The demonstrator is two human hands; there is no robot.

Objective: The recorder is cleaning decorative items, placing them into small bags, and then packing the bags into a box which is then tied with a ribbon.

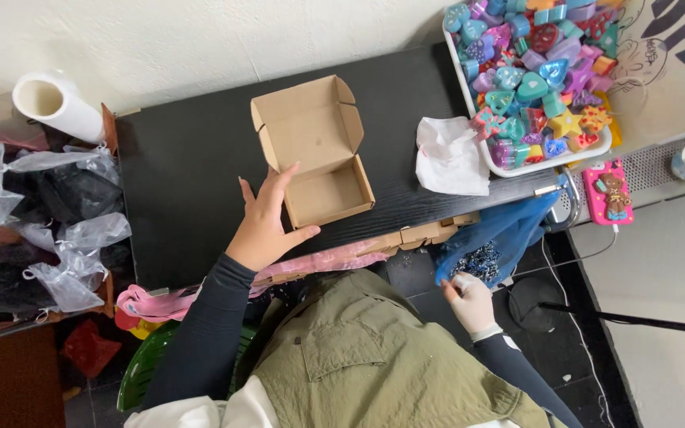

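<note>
Head view, looking straight down on a black table (pixel 184 174).

Left hand (pixel 267 222): bare, fingers together and extended, thumb spread to the right; resting flat on the table with fingertips against the left wall of the cardboard box (pixel 319 150). Not clamped on anything.

Cardboard box: small brown mailer type, lid flap thrown back toward the far side, tray part nearer; empty inside; set at mid-table, slightly turned.

Right hand (pixel 469 301): in a white glove, at the near right below the table edge, fingers curled and closed on the lower edge of the blue bag (pixel 505 230). Blue bag: translucent, hanging off the near right edge of the table, dark glittery contents showing through.

White tissue (pixel 449 158): crumpled, right of the box, just beside the white tray (pixel 477 119).

White tray: far right corner of the table, heaped with small moulded pieces (pixel 537 71) in heart, star and block shapes, teal, purple, pink, yellow.

Flat cardboard blanks (pixel 430 232): along the near edge of the table, with pink ribbon (pixel 334 257) lying next to them.

Pink phone case (pixel 608 190): right of the tray, off the table.

Clear plastic bags (pixel 65 238): piled at far left. White roll (pixel 53 99): far left corner.
</note>
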